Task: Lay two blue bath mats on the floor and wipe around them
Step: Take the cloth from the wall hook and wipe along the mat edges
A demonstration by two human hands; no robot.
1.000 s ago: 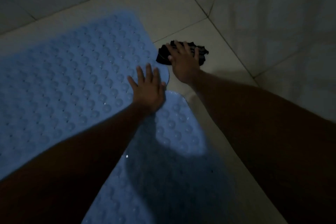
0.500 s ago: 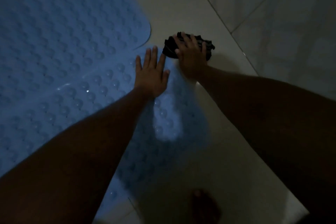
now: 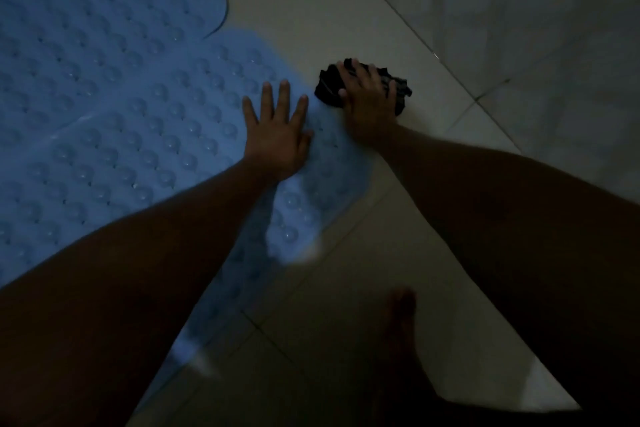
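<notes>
Black crumpled rag (image 3: 363,87) pinned on pale tile under right hand (image 3: 369,104), just off bumpy blue rubber mats (image 3: 138,107) leftward, left hand (image 3: 277,135) flat, open on nearer mat.

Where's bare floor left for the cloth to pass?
Free: pale tile beyond the black cloth, between upper mat and wall; also tile near the foot. Crowded: lower mat edge, left hand flat, right hand on cloth.

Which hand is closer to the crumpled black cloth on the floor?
The right hand. It presses down on top of the crumpled black cloth on the pale tiled floor. The left hand lies flat on the blue bubbled bath mat beside it, not touching the cloth.
</notes>
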